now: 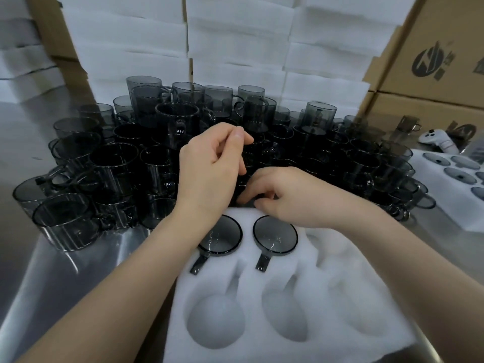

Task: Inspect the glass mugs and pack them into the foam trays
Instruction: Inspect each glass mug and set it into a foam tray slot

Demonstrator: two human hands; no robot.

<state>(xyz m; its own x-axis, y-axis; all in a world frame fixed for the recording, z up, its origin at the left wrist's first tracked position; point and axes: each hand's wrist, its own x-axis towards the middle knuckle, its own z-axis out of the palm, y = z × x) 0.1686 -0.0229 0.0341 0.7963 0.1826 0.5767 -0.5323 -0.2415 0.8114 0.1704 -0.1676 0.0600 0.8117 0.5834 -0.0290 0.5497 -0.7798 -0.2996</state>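
Currently: mug pile [104,163] from 9 to 1 o'clock unpacked; foam tray [379,297] at 6 o'clock holds two mugs [221,235] upside down, other pockets empty; second tray [442,200] at 3 o'clock part-filled, cut off; left hand [209,171] curled, thumb to forefinger, anything pinched unclear; right hand [293,197] curled at tray's far edge, grasp hidden.

Counts on the surface [65,279]

Two glass mugs [222,234] are seated in the near foam tray [251,281], and four pockets [214,320] are left unfilled. At least five are counted in the second tray [450,205]. Several dozen loose mugs [115,163] cannot be counted exactly. One white controller [437,140] is seen.
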